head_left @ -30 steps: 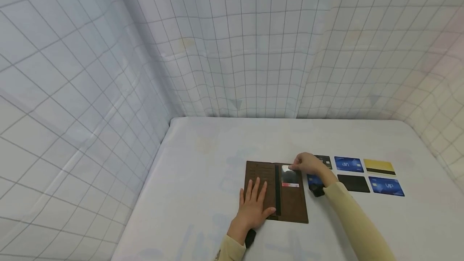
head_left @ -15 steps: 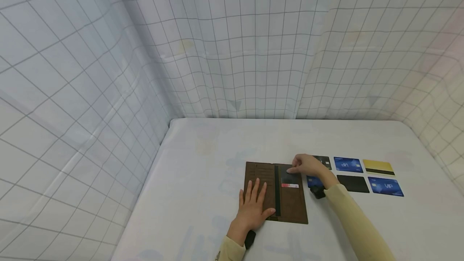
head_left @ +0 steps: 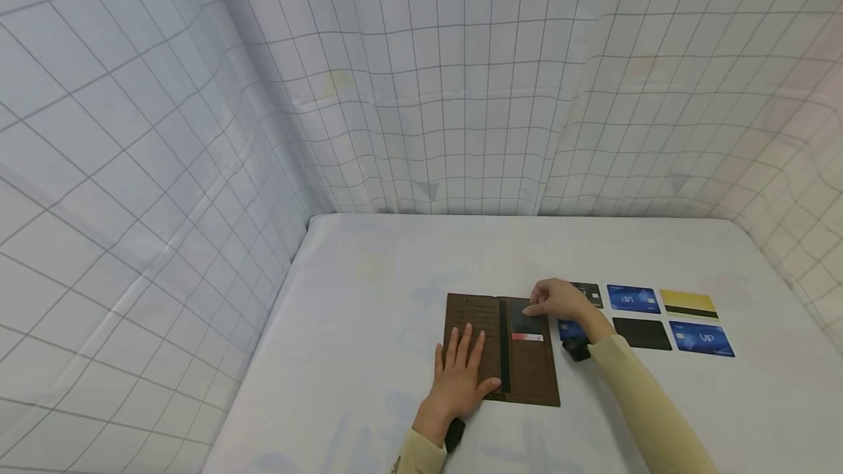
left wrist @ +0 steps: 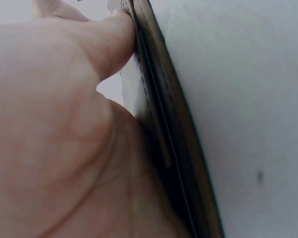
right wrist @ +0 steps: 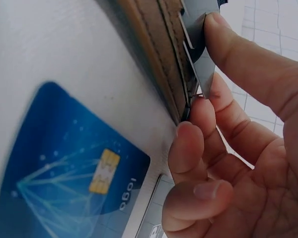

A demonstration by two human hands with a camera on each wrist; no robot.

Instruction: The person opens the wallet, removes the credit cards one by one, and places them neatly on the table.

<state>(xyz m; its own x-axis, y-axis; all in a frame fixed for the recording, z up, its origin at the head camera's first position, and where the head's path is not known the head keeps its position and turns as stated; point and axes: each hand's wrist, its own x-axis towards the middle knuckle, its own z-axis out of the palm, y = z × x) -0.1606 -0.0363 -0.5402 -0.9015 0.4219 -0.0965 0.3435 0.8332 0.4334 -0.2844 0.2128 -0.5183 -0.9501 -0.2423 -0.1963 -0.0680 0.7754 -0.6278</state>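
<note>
A brown wallet [head_left: 530, 379] lies unfolded on the white table, with a dark strap down its middle. My left hand [head_left: 457, 379] rests flat on its left half, fingers spread. In the left wrist view, the thumb touches the wallet's layered edge [left wrist: 176, 119]. At the top of the right half, my right hand [head_left: 560, 298] pinches a dark, shiny card [head_left: 523, 322] by its upper edge. The right wrist view shows the thumb on the face of that card and fingers behind it. A red-and-white strip [head_left: 527, 337] shows at its lower end.
Right of the wallet, cards lie in two rows: blue cards [head_left: 632, 298], a yellow card [head_left: 689, 303] and a black card [head_left: 642, 333] among them. Another blue card [right wrist: 69, 168] lies close beneath the right wrist. Gridded white cloth [head_left: 428, 93] walls in the table's back and sides.
My right thumb has slid slightly down onto the shiny card's face. The glare on the card has faded to dark. My left hand stays put on the wallet.
</note>
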